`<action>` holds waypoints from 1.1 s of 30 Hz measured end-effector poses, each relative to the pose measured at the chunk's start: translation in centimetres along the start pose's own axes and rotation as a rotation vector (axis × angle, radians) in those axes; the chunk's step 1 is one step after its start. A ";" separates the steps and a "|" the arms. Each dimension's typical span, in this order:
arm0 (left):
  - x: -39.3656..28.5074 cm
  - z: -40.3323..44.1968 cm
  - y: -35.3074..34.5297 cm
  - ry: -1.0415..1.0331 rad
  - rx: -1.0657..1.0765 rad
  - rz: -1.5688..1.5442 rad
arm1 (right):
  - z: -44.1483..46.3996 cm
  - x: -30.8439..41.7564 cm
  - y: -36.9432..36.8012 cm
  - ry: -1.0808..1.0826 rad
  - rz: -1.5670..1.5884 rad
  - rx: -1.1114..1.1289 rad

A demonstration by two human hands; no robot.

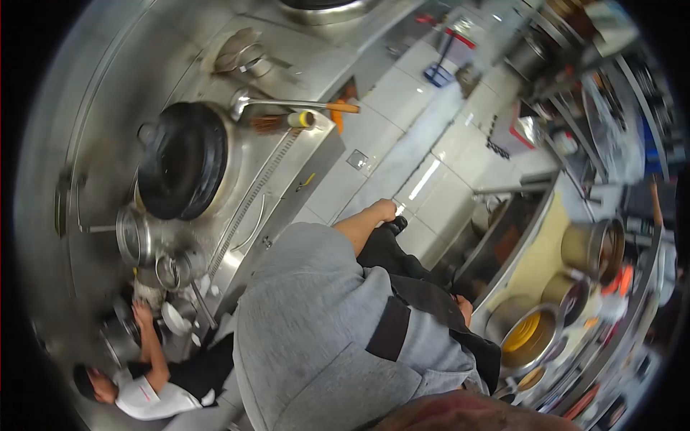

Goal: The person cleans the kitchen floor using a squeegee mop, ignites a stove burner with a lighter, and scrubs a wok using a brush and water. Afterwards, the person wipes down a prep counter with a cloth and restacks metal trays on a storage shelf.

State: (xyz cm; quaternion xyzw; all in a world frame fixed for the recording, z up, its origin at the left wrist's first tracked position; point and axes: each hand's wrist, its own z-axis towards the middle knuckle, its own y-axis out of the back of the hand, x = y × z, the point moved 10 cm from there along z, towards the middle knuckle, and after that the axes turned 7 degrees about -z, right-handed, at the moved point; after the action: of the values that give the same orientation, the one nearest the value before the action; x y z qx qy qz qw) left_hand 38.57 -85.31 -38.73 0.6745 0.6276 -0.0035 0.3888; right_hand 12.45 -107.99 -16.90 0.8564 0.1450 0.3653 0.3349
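Note:
My left hand [387, 210] hangs over the tiled floor, above my black shoe [394, 226], with the fingers curled in. No object shows in it. My right hand [464, 309] is at my side, by the dark apron [431, 302] and close to the counter on the right. Its fingers are mostly hidden. On the steel stove counter to the left sits a large black wok [183, 161]. Near the wok lie a ladle [287, 105] with a wooden handle and a brush [277, 122] with reddish bristles.
Pots and strainers [176, 269] stand beyond the wok, where a co-worker [147, 391] in a white top reaches in. At right, steel pots [593, 248] and a bowl of yellow liquid [528, 330] stand on a counter. Tiled floor [402, 108] runs between, with a blue dustpan [438, 74].

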 end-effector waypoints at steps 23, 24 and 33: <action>17.9 -9.3 4.3 0.424 -0.411 -0.380 | 24.2 17.1 1.2 0.498 -0.531 0.207; 18.8 -8.9 2.2 0.408 -0.346 -0.278 | 25.4 16.6 1.1 0.579 -0.582 0.146; 19.7 -9.1 -4.8 0.179 -0.009 -0.429 | 27.3 10.7 5.1 0.202 -0.411 0.112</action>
State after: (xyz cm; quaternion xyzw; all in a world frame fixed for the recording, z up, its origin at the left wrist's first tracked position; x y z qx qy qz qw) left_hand 34.25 -64.34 -44.60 0.5216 0.7886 -0.0231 0.3249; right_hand 39.65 -119.23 -21.67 0.7851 0.3690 0.3648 0.3381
